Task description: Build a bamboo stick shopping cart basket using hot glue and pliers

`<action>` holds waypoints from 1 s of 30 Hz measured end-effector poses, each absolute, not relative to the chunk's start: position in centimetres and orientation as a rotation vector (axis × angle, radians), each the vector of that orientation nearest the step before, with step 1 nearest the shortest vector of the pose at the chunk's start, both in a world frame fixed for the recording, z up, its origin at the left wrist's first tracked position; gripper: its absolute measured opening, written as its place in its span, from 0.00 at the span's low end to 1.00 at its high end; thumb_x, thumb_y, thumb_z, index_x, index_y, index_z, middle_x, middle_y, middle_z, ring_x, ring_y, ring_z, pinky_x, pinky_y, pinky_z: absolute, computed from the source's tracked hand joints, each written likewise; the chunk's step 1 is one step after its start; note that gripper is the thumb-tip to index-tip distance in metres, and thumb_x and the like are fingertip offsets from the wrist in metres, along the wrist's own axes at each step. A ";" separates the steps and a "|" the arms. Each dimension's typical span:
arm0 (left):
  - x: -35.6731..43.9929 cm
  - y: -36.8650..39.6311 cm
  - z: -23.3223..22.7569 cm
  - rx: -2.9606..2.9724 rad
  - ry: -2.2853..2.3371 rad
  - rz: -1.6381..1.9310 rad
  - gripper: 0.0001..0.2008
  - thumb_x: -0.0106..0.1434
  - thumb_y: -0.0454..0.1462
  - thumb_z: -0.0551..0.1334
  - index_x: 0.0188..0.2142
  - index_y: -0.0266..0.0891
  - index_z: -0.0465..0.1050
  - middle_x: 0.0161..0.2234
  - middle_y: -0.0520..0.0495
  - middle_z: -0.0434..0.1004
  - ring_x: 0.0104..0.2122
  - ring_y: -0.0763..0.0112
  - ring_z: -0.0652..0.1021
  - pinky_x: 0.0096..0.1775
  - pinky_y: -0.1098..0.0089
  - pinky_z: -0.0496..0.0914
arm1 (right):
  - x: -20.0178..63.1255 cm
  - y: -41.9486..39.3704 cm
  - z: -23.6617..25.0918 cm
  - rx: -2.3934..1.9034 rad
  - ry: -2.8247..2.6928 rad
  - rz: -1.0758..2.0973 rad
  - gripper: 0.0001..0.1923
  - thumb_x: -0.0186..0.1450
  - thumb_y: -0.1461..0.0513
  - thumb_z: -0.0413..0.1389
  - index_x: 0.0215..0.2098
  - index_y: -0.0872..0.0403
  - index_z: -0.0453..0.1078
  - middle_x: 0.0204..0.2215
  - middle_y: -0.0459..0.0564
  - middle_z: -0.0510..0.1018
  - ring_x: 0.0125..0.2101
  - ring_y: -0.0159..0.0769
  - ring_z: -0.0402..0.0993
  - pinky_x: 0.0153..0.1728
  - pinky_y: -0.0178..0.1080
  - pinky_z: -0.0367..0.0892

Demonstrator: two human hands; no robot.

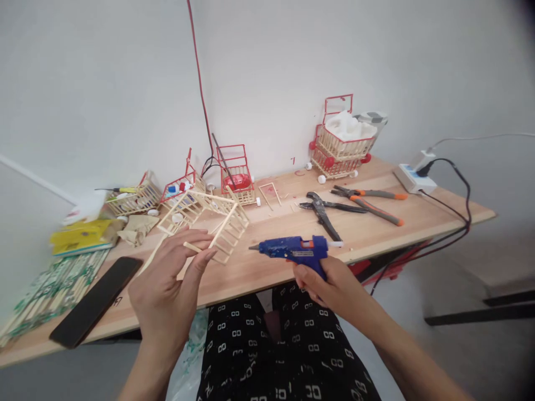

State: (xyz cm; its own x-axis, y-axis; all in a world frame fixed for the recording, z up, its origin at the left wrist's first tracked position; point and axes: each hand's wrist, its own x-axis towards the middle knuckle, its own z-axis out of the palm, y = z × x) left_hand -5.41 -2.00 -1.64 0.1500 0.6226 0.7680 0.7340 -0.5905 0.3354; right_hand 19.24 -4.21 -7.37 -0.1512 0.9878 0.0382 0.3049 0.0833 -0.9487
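Surface: a pale wooden table point(418, 214) running from 8 o'clock to 3 o'clock across the view, its near edge just above the person's patterned lap.
Room: plain white walls meet in a corner behind the table; a red cable point(199, 83) hangs down the corner to the tabletop.
Left hand point(167, 284): raised at 8 o'clock from centre, thumb and fingers pinched lightly on a thin stick of the wooden frame point(213, 220), the other fingers loosely curled.
Wooden frame: an unpainted lattice of sticks, tilted, its far end resting on the table at 11 o'clock; long axis runs from the hand up toward 12 o'clock.
Right hand point(330, 281): at 5 o'clock from centre, fingers wrapped closed around the grip of the glue gun point(295, 248).
Glue gun: blue body, held just above the near table edge at centre; long axis roughly level, nozzle pointing to 9 o'clock at the frame, near it but apart; white glue stick protruding at the 3 o'clock end.
Tools: black pliers point(324, 214) and orange-handled pliers point(370, 200) lie at 1 o'clock, just beside each other.
Models: red-and-wood carts; one finished cart point(340, 147) at 1 o'clock by the wall, a smaller red cart point(238, 172) at 12 o'clock.
Power: a white power strip point(413, 178) at 2 o'clock, black cords trailing off the table edge.
Left side: a black phone point(96, 301) at 9 o'clock, beside bundled sticks point(45, 295) and a yellow packet point(81, 236).
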 end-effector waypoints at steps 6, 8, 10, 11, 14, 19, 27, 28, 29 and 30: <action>-6.4 -1.7 -1.6 -2.478 -1.083 -1.320 0.07 0.62 0.29 0.62 0.35 0.43 0.73 0.37 0.50 0.80 0.44 0.63 0.78 0.56 0.49 0.66 | 22.6 -3.2 -5.9 -1.289 -1.334 1.123 0.22 0.66 0.45 0.49 0.31 0.55 0.65 0.16 0.39 0.61 0.14 0.25 0.55 0.15 0.31 0.53; -6.8 -1.6 -1.6 -2.518 -0.979 -1.207 0.06 0.61 0.30 0.64 0.35 0.43 0.73 0.37 0.50 0.81 0.44 0.61 0.77 0.54 0.49 0.66 | 23.9 -2.8 -4.7 -1.232 -1.330 1.122 0.21 0.66 0.45 0.51 0.33 0.55 0.65 0.18 0.41 0.64 0.16 0.25 0.57 0.15 0.31 0.53; -7.0 -1.4 -2.0 -2.485 -0.884 -1.110 0.04 0.61 0.35 0.65 0.36 0.45 0.73 0.35 0.51 0.82 0.42 0.60 0.78 0.50 0.51 0.67 | 24.9 -2.5 -3.3 -1.178 -1.320 1.155 0.20 0.66 0.46 0.52 0.35 0.54 0.66 0.23 0.45 0.67 0.17 0.25 0.57 0.14 0.31 0.53; -7.1 -1.4 -2.2 -2.448 -0.856 -1.083 0.04 0.61 0.37 0.65 0.37 0.46 0.74 0.34 0.51 0.82 0.40 0.60 0.78 0.48 0.53 0.68 | 25.3 -2.4 -2.6 -1.146 -1.332 1.157 0.20 0.66 0.45 0.52 0.35 0.54 0.66 0.25 0.45 0.69 0.17 0.25 0.57 0.14 0.31 0.52; -7.2 -1.7 -3.5 -2.375 -0.840 -1.050 0.06 0.61 0.38 0.66 0.38 0.47 0.74 0.34 0.52 0.82 0.37 0.63 0.79 0.44 0.58 0.67 | 26.0 -1.8 -0.8 -1.160 -1.507 1.144 0.20 0.68 0.46 0.49 0.33 0.54 0.67 0.19 0.43 0.66 0.15 0.24 0.56 0.14 0.31 0.52; -7.3 -2.4 -5.5 -2.411 -0.774 -1.034 0.09 0.60 0.32 0.66 0.40 0.43 0.75 0.36 0.51 0.83 0.39 0.63 0.79 0.43 0.60 0.66 | 26.3 -1.0 1.0 -1.380 -1.952 1.001 0.24 0.69 0.45 0.45 0.31 0.53 0.69 0.15 0.44 0.67 0.14 0.25 0.59 0.15 0.32 0.52; -7.7 -2.7 -6.8 -2.540 -0.549 -0.935 0.06 0.61 0.31 0.64 0.39 0.39 0.76 0.46 0.48 0.81 0.47 0.64 0.76 0.48 0.61 0.67 | 23.4 0.0 4.3 -1.411 -2.431 0.582 0.24 0.65 0.44 0.50 0.21 0.51 0.65 0.15 0.44 0.64 0.16 0.28 0.58 0.16 0.34 0.52; -7.8 -2.7 -6.9 -2.553 -0.538 -0.942 0.06 0.61 0.31 0.65 0.39 0.39 0.76 0.46 0.47 0.80 0.47 0.64 0.76 0.48 0.61 0.67 | 22.8 0.1 4.3 -1.415 -2.441 0.592 0.25 0.64 0.44 0.52 0.19 0.52 0.63 0.15 0.44 0.63 0.16 0.28 0.57 0.16 0.34 0.51; -7.8 -2.8 -7.0 -2.564 -0.531 -0.951 0.06 0.61 0.31 0.65 0.39 0.38 0.76 0.46 0.46 0.80 0.47 0.64 0.76 0.48 0.61 0.67 | 22.2 0.2 4.2 -1.438 -2.363 0.608 0.25 0.61 0.44 0.56 0.17 0.52 0.62 0.14 0.43 0.63 0.16 0.28 0.56 0.16 0.34 0.50; -7.8 -2.8 -7.0 -2.572 -0.525 -0.962 0.06 0.61 0.31 0.64 0.39 0.37 0.76 0.46 0.46 0.80 0.47 0.64 0.76 0.48 0.61 0.67 | 21.7 0.2 4.0 -1.467 -2.264 0.636 0.24 0.57 0.45 0.60 0.16 0.52 0.63 0.13 0.43 0.63 0.15 0.28 0.56 0.16 0.34 0.49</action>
State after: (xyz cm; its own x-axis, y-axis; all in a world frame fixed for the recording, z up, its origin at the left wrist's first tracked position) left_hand -7.78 -2.82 -7.01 0.7017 0.2188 0.6780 0.4518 -0.8725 -0.1860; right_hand 21.70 0.25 4.04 -0.3908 0.9185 0.0605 0.7526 0.3567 -0.5534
